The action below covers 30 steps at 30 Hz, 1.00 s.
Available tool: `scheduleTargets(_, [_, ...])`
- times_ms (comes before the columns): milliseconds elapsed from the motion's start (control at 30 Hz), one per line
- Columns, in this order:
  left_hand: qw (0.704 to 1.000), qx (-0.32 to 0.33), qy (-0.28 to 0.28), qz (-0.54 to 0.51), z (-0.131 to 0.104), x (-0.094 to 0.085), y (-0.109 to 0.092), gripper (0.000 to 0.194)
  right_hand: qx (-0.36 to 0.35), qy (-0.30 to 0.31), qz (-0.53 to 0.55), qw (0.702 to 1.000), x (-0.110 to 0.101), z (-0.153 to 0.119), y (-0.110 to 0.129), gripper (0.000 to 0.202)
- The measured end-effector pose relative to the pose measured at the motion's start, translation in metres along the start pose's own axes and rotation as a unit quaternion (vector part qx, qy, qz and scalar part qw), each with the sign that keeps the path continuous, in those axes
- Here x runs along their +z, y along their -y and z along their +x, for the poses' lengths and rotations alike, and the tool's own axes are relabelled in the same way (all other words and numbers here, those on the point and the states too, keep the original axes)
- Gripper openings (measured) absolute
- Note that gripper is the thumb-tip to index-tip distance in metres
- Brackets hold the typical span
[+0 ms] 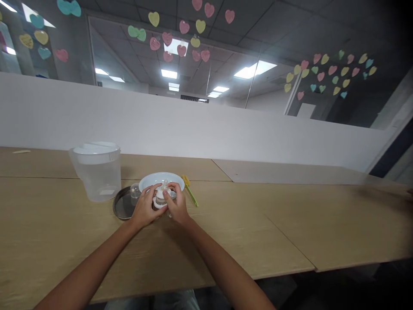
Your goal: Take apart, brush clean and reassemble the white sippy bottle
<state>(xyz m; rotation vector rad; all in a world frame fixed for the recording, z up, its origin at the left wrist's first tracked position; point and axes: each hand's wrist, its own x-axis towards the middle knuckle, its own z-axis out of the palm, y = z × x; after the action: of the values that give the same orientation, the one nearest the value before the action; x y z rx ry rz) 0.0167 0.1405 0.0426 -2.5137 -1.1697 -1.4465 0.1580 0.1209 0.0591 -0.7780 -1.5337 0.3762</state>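
Both my hands are wrapped round a baby bottle [163, 194] with a white collar and a clear teat on top. My left hand [145, 207] grips its left side, and my right hand [177, 204] has its fingers and thumb on the collar from the right. Just behind the bottle lies a white bowl [151, 178], partly hidden by my hands. To the left, a clear dome-shaped cap [134, 192] stands on a dark round metal tray [121, 206]. The bottle's lower part is mostly covered by my fingers.
A large translucent pitcher [100, 176] holding water, with a white lid, stands at the left. A yellow-headed brush with a green handle [192, 196] lies right of the bowl. The wooden table [241, 232] meets a white wall [193, 129] behind; its front edge is near me.
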Motion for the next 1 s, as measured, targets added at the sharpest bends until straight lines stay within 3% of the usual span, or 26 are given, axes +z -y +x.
scheduleTargets(267, [1.0,0.002,0.004,-0.004,0.0003,0.0002,-0.0014,0.055,-0.014,-0.01,-0.055,0.998,-0.0026,-0.0019,0.0002,0.027])
scheduleTargets(367, [1.0,0.009,-0.001,0.002,0.0002,0.0009,-0.0006,0.056,-0.053,-0.017,-0.084,0.995,-0.0035,-0.0045,0.0,0.029])
scheduleTargets(500, [1.0,0.022,-0.008,0.013,0.0,0.0022,0.0008,0.054,-0.106,0.006,-0.117,0.987,-0.0038,-0.0062,0.001,0.029])
scheduleTargets(700, [1.0,0.018,-0.01,0.012,-0.0008,0.0041,0.0035,0.055,-0.123,0.029,-0.155,0.98,-0.0036,-0.0045,0.0003,0.028])
scheduleTargets(1000, [1.0,-0.014,-0.021,-0.007,0.0005,0.0036,0.0002,0.058,-0.105,-0.028,-0.156,0.982,-0.0025,-0.0059,-0.0007,0.024])
